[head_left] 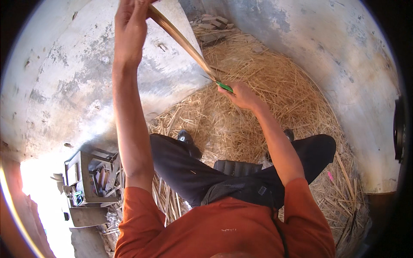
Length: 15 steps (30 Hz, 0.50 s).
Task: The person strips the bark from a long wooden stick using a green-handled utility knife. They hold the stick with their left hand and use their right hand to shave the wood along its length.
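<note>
My left hand (132,26) is raised high at the top of the head view, closed around the upper end of a long, flat, tan strip (180,39) that looks like split bamboo or wood. The strip slants down to the right, towards my right hand (241,95). That hand is wrapped around a green handle (225,87), apparently a knife's, with a thin dark blade pointing left across the strip's lower end. Blade and strip meet or overlap there; how deep the contact goes is too small to tell. Part of my left hand is cut off by the upper edge.
Thin straw-like shavings (275,90) cover the floor before me and to the right. Worn plastered walls (335,47) curve around. At the left stands a wooden frame (92,200) stuffed with scraps. Broken bricks (215,21) lie at the back. My legs (185,161) are spread.
</note>
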Each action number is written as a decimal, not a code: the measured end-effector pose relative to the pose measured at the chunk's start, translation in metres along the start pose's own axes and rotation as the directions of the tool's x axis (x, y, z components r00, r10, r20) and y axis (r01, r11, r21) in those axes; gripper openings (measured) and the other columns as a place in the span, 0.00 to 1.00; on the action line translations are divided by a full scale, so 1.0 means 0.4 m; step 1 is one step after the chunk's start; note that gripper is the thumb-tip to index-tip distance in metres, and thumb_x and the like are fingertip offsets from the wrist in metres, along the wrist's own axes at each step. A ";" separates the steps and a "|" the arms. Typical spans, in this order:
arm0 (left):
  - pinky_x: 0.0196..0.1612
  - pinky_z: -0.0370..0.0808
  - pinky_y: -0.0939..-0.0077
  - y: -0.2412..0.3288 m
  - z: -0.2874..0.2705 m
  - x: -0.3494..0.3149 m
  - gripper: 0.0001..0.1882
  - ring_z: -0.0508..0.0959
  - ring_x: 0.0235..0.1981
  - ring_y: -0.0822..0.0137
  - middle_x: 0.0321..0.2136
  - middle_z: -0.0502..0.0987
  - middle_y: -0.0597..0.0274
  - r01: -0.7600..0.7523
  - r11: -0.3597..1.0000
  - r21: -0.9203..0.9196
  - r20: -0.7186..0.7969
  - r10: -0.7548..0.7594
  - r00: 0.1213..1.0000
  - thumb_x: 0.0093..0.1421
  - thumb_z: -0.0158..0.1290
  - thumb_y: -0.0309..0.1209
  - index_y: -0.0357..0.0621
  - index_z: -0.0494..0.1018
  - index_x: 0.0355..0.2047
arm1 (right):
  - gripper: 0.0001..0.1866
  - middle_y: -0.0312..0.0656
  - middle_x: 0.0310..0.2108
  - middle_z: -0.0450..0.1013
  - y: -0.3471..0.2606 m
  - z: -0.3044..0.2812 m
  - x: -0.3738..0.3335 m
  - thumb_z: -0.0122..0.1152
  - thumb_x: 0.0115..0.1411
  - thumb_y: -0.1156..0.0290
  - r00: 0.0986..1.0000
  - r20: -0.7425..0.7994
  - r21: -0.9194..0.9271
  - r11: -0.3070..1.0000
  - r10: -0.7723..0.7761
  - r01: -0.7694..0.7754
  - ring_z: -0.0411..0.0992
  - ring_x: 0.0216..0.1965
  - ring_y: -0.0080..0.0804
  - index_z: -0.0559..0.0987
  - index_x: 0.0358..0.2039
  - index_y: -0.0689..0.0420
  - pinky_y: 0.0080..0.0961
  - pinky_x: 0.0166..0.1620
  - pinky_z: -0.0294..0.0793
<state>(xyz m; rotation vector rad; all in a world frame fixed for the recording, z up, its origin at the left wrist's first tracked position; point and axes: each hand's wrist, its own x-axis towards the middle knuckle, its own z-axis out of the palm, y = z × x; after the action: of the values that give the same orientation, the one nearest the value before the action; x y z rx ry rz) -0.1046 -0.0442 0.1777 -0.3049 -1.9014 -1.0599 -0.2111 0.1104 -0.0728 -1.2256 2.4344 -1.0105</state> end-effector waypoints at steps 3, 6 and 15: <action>0.39 0.70 0.69 -0.081 -0.015 -0.039 0.28 0.75 0.30 0.65 0.23 0.73 0.54 0.135 0.973 -0.189 0.291 -0.076 0.954 0.68 0.36 0.47 0.30 0.66 0.48 | 0.20 0.47 0.23 0.73 0.054 0.040 -0.003 0.50 0.63 0.56 0.994 0.076 -0.091 0.993 0.085 -0.078 0.72 0.23 0.39 0.74 0.50 0.52 0.38 0.30 0.71; 0.17 0.58 0.81 -0.129 0.059 -0.180 0.24 0.61 0.12 0.78 0.10 0.62 0.70 0.143 0.949 -0.280 0.046 -0.135 0.990 0.68 0.39 0.42 0.32 0.74 0.31 | 0.17 0.49 0.22 0.72 0.163 0.129 -0.060 0.53 0.61 0.56 0.987 0.055 -0.017 0.988 0.154 -0.153 0.70 0.23 0.39 0.76 0.48 0.48 0.38 0.32 0.68; 0.14 0.46 0.78 -0.040 0.067 -0.428 0.31 0.49 0.10 0.76 0.10 0.55 0.69 0.155 0.910 -0.385 -0.272 -0.272 0.923 0.68 0.29 0.51 0.44 0.64 0.15 | 0.21 0.54 0.29 0.73 -0.057 0.081 -0.354 0.49 0.62 0.55 0.940 -0.141 0.438 0.871 0.311 -0.223 0.73 0.35 0.50 0.69 0.47 0.58 0.40 0.39 0.69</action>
<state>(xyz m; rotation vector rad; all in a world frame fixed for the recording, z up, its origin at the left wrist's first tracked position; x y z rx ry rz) -0.0345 0.0012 0.0252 -0.1128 -1.4676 -1.5139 -0.0932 0.1958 -0.0947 -0.6464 2.2720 -1.5287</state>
